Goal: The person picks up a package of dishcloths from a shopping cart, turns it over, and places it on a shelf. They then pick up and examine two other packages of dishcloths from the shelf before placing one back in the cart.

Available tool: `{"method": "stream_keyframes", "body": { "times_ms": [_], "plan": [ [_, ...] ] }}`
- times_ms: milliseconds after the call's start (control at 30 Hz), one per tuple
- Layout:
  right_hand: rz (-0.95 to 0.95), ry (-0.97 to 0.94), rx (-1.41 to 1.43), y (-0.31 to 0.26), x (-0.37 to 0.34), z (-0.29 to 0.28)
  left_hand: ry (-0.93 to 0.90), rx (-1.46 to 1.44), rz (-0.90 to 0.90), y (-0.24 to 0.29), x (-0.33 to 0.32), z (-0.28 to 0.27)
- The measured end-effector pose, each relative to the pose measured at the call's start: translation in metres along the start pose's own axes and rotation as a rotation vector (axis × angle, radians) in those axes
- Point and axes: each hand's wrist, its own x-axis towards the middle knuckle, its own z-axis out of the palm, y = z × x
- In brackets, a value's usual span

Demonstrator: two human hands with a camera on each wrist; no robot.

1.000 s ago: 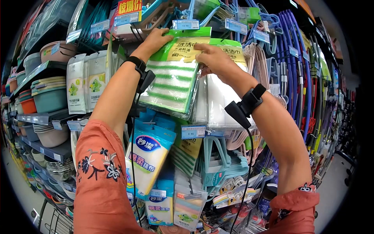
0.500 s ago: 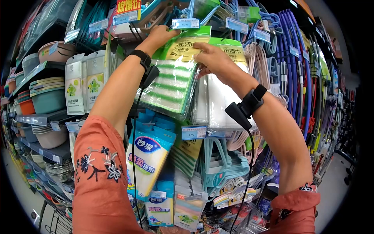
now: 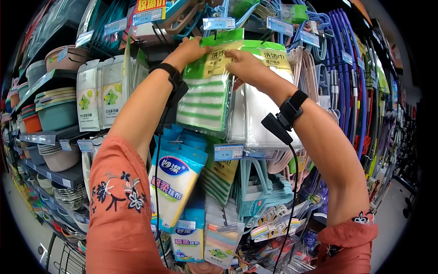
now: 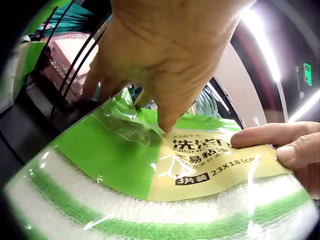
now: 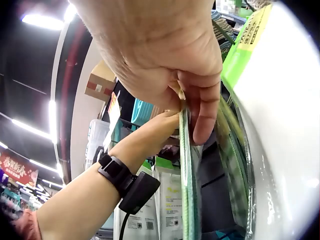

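A clear-wrapped pack of green-and-white striped cloths [image 3: 204, 102] with a green and yellow header hangs upright in the head view. The left hand [image 3: 188, 51] grips its header near the top left; in the left wrist view that hand [image 4: 160, 60] has its thumb on the front of the pack [image 4: 115, 160]. The right hand [image 3: 248, 68] pinches the pack's right edge, and the right wrist view shows the pack [image 5: 187, 175] edge-on between thumb and fingers of that hand [image 5: 165, 65]. White cloth packs [image 3: 262, 114] hang just right of it.
Blue and white cloth packs [image 3: 175, 182] and light blue hangers [image 3: 260, 192] hang below. Basins [image 3: 57, 112] stand on shelves at the left, beside white packs [image 3: 112, 93]. Price tags [image 3: 219, 23] jut out above the hands. Purple poles [image 3: 349, 73] stand at the right.
The striped pack has swung from a tilt to nearly upright, its lower end moving right. The left hand has shifted slightly right and down with it; the right hand still pinches the edge.
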Motion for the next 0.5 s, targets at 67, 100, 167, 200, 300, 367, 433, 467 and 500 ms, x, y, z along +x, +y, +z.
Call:
{"method": "stream_keyframes", "body": {
  "times_ms": [67, 100, 167, 200, 300, 367, 433, 467, 500],
  "plan": [
    [-0.026, 0.002, -0.115, 0.002, 0.003, 0.003, 0.056, 0.002, -0.017, 0.001, -0.011, -0.003],
    [-0.052, 0.006, -0.175, 0.003, 0.006, 0.005, 0.083, 0.004, -0.013, 0.002, -0.017, -0.005],
    [-0.065, 0.004, -0.253, 0.007, 0.011, 0.006, 0.133, 0.007, -0.003, 0.005, -0.032, -0.008],
    [-0.053, -0.001, -0.272, 0.001, 0.012, 0.01, 0.115, 0.018, -0.022, 0.007, -0.037, -0.012],
    [-0.127, -0.005, -0.405, -0.004, 0.021, 0.031, -0.098, -0.179, -0.032, 0.003, -0.035, -0.022],
    [-0.106, -0.014, -0.305, -0.004, 0.028, 0.047, -0.253, -0.453, -0.044, 0.003, -0.043, -0.029],
    [-0.115, -0.033, -0.435, -0.001, 0.037, 0.057, -0.329, -0.638, -0.174, 0.029, -0.074, -0.049],
    [-0.11, -0.047, -0.467, 0.0, 0.038, 0.059, -0.396, -0.623, -0.131, 0.026, -0.075, -0.053],
    [-0.11, -0.063, -0.502, 0.0, 0.039, 0.061, -0.413, -0.619, -0.145, 0.026, -0.078, -0.054]
  ]
}}
